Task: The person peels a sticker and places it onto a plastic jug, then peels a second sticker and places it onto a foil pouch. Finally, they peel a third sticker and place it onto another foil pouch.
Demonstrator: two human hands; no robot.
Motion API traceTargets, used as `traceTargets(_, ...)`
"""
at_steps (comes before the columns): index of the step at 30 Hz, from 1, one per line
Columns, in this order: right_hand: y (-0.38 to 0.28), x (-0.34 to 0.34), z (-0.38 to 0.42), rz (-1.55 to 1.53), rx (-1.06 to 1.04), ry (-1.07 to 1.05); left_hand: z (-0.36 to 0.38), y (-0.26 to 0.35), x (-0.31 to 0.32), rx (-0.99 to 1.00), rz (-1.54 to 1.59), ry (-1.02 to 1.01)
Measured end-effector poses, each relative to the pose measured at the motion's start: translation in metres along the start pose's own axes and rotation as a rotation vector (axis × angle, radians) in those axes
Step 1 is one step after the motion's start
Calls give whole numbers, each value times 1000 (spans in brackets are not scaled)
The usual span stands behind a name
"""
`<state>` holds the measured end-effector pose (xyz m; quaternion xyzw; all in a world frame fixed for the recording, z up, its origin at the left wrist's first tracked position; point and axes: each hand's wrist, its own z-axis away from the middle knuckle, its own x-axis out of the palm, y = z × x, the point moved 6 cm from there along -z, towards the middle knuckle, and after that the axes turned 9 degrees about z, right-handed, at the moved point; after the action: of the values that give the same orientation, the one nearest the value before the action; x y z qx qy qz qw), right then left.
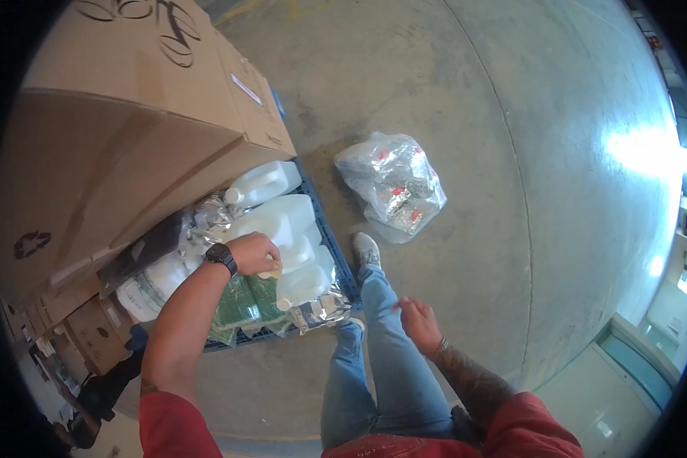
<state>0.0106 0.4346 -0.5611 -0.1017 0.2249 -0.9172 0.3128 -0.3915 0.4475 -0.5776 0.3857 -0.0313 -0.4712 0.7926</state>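
Note:
My left hand (253, 253), with a dark watch at the wrist, is over the pallet, its fingers curled together. A small yellowish piece (273, 272) shows at the fingertips; whether it is held cannot be made out. Right beside that hand are translucent white plastic jugs (304, 284), lying on their sides, and green plastic packages (240, 304). Another jug (271, 182) lies farther up, against the carton. In front of my right thigh, my right hand (420, 324) is closed in the air, and what its fingers hold, if anything, is hidden.
A blue pallet (342, 269) carries the goods, with large cardboard cartons (130, 145) at left. Crumpled silver foil packaging (324, 311) sits at its near corner. On the concrete floor (466, 91) lies a clear plastic bag (393, 187) with red-marked contents, just beyond my shoe (366, 248).

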Motion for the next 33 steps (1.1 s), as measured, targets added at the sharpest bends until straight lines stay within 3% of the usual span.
traceTargets(3,-32,-12,-28,-102,-146,135,-31,-28,6,-109,61,-57)
traceTargets(5,-32,-31,-69,-76,-8,97,-52,-47,18,-98,68,-44)
traceTargets(7,-20,-58,-125,36,122,273,-71,-63,22,-90,114,-28)
traceTargets(9,-2,-91,-197,499,-238,634,-87,-75,30,-124,143,-36)
traceTargets(11,32,-111,-271,478,-477,845,-101,-71,26,-26,69,122)
traceTargets(12,45,-119,-300,589,-399,729,-108,-70,25,-104,184,21)
traceTargets(15,36,-127,-368,787,-153,328,-95,-56,11,-203,195,22)
traceTargets(17,29,-129,-401,624,-99,290,-89,-62,15,-180,192,88)
traceTargets(18,19,-116,-394,622,-89,281,-87,-61,15,-156,179,89)
traceTargets(20,-28,-109,-364,591,-190,604,-87,-61,11,-121,172,94)
traceTargets(22,-17,-113,-361,673,-172,648,-84,-67,16,-167,130,-117)
traceTargets(26,-15,-105,-323,717,-241,677,-81,-64,18,-277,200,-217)
traceTargets(28,-10,-86,-296,735,-293,633,-83,-61,13,-200,158,30)
traceTargets(29,-9,-76,-282,759,-410,672,-81,-63,19,-222,151,35)
traceTargets(31,-15,-50,-250,765,-535,707,-75,-57,14,-105,329,358)
traceTargets(32,-29,-32,-231,666,-512,608,-69,-55,15,-111,315,366)
traceTargets(33,-46,-16,-211,572,-489,513,-59,-52,10,-115,331,533)
